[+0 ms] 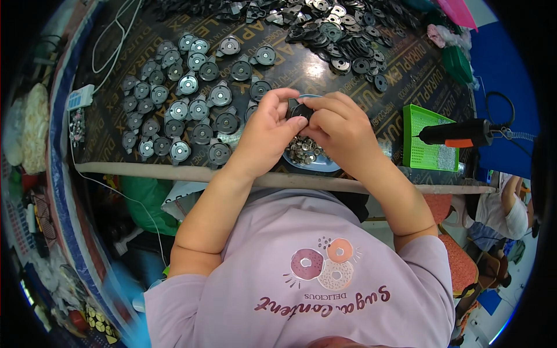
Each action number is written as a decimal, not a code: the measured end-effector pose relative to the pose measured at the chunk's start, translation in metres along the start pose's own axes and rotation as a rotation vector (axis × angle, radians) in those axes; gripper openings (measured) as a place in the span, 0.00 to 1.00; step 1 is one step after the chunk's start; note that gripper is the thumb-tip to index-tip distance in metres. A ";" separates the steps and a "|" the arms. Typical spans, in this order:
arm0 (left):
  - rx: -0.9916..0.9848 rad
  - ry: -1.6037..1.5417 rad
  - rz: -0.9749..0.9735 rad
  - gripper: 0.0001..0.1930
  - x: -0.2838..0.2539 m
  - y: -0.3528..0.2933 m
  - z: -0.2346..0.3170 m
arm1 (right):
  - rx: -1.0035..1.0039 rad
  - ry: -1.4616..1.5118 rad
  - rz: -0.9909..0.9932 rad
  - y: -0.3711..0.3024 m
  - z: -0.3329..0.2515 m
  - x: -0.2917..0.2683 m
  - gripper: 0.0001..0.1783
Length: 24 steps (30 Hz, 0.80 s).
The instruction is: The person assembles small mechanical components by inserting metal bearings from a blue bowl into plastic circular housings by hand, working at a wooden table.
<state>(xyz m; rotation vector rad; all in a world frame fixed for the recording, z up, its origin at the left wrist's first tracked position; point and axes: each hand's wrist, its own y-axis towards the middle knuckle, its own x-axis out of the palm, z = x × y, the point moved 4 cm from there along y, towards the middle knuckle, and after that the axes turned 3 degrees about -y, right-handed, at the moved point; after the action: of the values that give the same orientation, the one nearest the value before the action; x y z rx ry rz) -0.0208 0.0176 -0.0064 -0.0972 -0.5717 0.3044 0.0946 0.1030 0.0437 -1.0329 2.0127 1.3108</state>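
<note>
Above a blue plate (318,167), my two hands hold a small black plastic part (299,110) between them. My left hand (270,130) is closed, its thumb and fingers pinching one side of the part. From the other side, the closed fingers of my right hand (342,122) grip it too, hiding much of its shape. Small shiny metal pieces (304,149) are heaped on the plate just below my hands. Left of my left hand lie several round dark assemblies (198,109), each with a metal centre and a small tab.
A pile of loose black and grey discs (342,35) covers the far side of the table. At the right, an electric screwdriver (458,133) lies over a green basket (409,142) of small pieces. A white cable with a power strip (81,97) runs along the left edge.
</note>
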 end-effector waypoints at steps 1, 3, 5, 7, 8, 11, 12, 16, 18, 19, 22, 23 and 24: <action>-0.009 0.071 0.015 0.20 -0.005 0.000 -0.002 | 0.011 0.053 0.013 -0.003 0.002 0.001 0.14; 0.034 0.140 0.019 0.18 -0.010 -0.001 0.000 | -0.011 0.088 0.049 -0.003 0.000 0.004 0.15; 0.072 0.210 0.016 0.16 -0.012 -0.003 0.006 | -0.025 0.117 0.088 -0.004 -0.004 0.007 0.15; 0.060 0.318 0.019 0.14 -0.012 -0.007 0.018 | -0.072 0.079 0.170 -0.005 -0.009 0.009 0.16; 0.099 0.440 0.039 0.12 -0.011 -0.008 0.026 | -0.069 0.077 0.173 -0.004 -0.008 0.007 0.16; 0.200 0.451 0.124 0.13 -0.033 0.013 0.047 | 0.091 0.140 0.115 0.006 0.003 -0.004 0.16; 0.272 0.523 0.178 0.12 -0.040 0.025 0.058 | 0.152 0.092 0.114 0.006 0.011 -0.008 0.16; 0.289 0.998 0.176 0.17 -0.045 0.071 0.068 | 0.320 0.001 -0.055 -0.001 0.030 -0.014 0.12; 0.299 1.300 0.168 0.19 -0.027 0.084 0.057 | 0.385 -0.018 -0.154 -0.006 0.034 -0.013 0.12; 0.326 1.365 0.154 0.18 -0.025 0.090 0.051 | 0.344 -0.042 -0.168 -0.010 0.033 -0.011 0.13; 0.397 1.520 0.135 0.16 -0.024 0.099 0.040 | 0.286 -0.060 -0.225 -0.015 0.031 -0.008 0.12; 0.332 1.547 0.111 0.15 -0.023 0.099 0.038 | 0.268 -0.028 -0.222 -0.017 0.031 -0.005 0.11; 0.267 1.574 0.089 0.14 -0.023 0.100 0.036 | 0.249 0.006 -0.219 -0.019 0.030 -0.001 0.11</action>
<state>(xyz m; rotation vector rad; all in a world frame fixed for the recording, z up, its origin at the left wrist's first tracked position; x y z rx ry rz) -0.0840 0.1056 -0.0054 -0.0773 1.0346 0.2982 0.1113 0.1263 0.0221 -1.1018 1.9436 0.9191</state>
